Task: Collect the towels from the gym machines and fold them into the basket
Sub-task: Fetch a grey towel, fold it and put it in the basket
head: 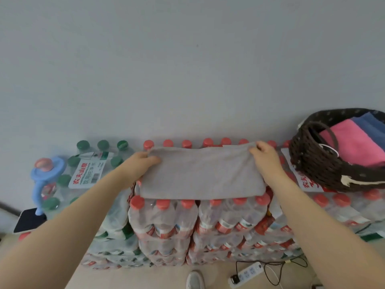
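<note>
Folding step: the left hand (143, 163) and right hand (263, 154) each pinch a far corner of the grey towel (200, 174), lying flat on the bottle packs (187, 222). Next move likely calls for another fold, then transfer to the basket (325, 165) at right.

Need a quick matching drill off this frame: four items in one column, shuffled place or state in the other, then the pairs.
Items:
1. grey towel
2. pink towel
3. basket
4. power strip

Places or states:
A. on the floor, cables plugged in
B. folded inside the basket beside a blue towel
C. pinched at both far corners by left hand and right hand, lying on red-capped bottle packs
D. sitting on the bottle packs at the right

Pairs: 1-C, 2-B, 3-D, 4-A
</note>
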A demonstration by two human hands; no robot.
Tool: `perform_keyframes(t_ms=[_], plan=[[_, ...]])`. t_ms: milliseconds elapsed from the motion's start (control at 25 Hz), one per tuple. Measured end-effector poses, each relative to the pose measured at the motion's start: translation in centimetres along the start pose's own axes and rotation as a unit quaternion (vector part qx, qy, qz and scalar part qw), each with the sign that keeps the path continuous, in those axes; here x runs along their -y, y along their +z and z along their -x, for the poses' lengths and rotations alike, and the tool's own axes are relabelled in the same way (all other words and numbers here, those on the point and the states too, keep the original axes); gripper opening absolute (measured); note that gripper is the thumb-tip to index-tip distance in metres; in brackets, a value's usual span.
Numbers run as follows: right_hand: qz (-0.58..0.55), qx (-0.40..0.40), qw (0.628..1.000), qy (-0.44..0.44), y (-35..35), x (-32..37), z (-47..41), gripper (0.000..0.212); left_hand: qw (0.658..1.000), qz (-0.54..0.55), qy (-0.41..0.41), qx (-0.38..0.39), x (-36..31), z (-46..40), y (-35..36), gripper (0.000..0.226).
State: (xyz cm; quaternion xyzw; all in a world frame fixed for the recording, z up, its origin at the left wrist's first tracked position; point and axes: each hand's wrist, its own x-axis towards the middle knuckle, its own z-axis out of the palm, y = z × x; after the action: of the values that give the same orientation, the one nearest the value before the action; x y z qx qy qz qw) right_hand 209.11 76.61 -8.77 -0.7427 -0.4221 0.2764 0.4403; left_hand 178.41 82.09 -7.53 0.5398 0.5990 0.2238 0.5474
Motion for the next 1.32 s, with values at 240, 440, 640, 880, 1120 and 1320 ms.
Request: perform_keyframes(t_ms=[240, 440, 640, 880, 1120, 1320], plan=[[0.139, 0.052, 0.989, -0.008, 0.2, -0.2, -2.8, 0.024, 0.978, -0.209, 0.002, -0.025, -0.6, -3.6, 0.9, 0.032], [0.165, 0.014, 0.986, -0.004, 0.9, -0.8, -3.3, 0.031, 0.968, -0.226, 0.057, -0.089, -1.3, -4.3, 0.5, 0.024], [0.161, -0.014, 0.986, 0.025, 1.5, -0.9, -4.1, 0.021, 0.925, -0.358, 0.075, -0.103, -1.2, -6.3, 1.1, 0.034], [0.339, 0.021, 0.94, 0.003, 1.8, -0.4, -3.7, 0.022, 0.84, -0.496, 0.072, -0.206, -1.0, -5.6, 2.2, 0.018], [0.389, 0.206, 0.862, -0.252, 7.8, 3.0, 1.0, 0.055, 0.781, -0.505, 0.364, -0.051, -0.9, -5.7, 7.4, 0.064], [0.448, 0.188, 0.859, -0.16, 6.4, -0.3, 0.8, 0.065, 0.804, -0.543, 0.24, 0.031, 1.4, -4.6, 6.0, 0.128]])
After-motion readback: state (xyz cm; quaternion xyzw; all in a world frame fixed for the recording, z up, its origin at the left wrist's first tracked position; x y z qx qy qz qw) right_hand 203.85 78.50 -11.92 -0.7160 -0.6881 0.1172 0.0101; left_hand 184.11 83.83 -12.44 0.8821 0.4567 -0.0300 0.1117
